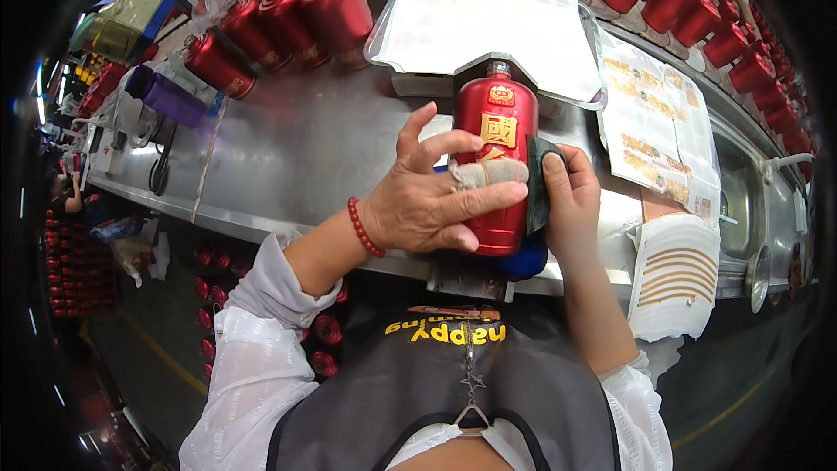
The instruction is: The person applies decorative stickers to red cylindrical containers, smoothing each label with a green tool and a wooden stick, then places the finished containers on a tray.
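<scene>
A glossy red bottle (497,231) with gold characters and a gold emblem lies tilted in a dark holder (468,68) at the bench's front edge. Across its front rests my left hand (418,196), fingers spread; one finger wears a cloth wrap (488,174). My right hand (571,187) pinches a thin dark green flat piece (538,179) between thumb and fingers, along the bottle's right side. Whether that piece is stiff or soft, I cannot tell. Part of the gold lettering is hidden under my left fingers.
Behind the bottle sits a white sheet-covered tray (479,22). Sheets of gold decals (645,122) lie to the right, with a strip sheet (676,275) overhanging the edge. Several red bottles (338,17) and a purple flask (166,96) stand left. More bottles (671,4) line a conveyor beyond.
</scene>
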The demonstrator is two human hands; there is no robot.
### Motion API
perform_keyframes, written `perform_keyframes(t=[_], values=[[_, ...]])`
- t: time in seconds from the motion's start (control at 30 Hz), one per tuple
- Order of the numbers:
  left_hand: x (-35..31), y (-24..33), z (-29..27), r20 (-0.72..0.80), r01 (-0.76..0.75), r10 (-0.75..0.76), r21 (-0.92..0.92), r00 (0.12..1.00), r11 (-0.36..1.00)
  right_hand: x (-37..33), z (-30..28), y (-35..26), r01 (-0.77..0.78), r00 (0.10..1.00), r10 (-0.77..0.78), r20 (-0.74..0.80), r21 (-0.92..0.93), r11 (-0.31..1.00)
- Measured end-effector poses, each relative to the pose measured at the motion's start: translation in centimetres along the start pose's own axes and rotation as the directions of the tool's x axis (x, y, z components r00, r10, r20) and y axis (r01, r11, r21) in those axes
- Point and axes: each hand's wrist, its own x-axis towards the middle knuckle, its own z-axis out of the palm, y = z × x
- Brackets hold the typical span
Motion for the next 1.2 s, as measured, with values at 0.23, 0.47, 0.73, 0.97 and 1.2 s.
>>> perform_keyframes(t=[0.23, 0.47, 0.73, 0.97, 1.2], values=[[-3.4, 3.7, 2.2, -0.168, 0.368, -0.372, -0.055, 0.913, 0.928, 0.6, -0.2, -2.2, 0.217, 0.972, -0.233, -0.002, -0.364, 0.906], [-2.7, 5.6, 1.1, -0.102, 0.454, -0.443, 0.148, 0.891, 0.879, 1.7, 1.4, -9.6, 0.788, 0.583, -0.279, 0.763, -0.449, 0.421], [-3.4, 5.9, 2.1, -0.158, 0.479, -0.465, 0.063, 0.871, 0.876, 2.4, 2.5, -9.8, 0.879, 0.405, -0.216, 0.888, -0.313, 0.359], [-3.9, 5.2, 2.8, -0.137, 0.468, -0.465, -0.008, 0.875, 0.883, 2.8, -0.5, -6.4, 0.846, 0.533, -0.518, 0.669, -0.420, 0.328], [-4.1, 5.2, 3.3, -0.128, 0.471, -0.469, -0.012, 0.874, 0.882, 1.3, -1.9, -4.4, 0.299, 0.923, -0.138, 0.358, -0.445, 0.844]])
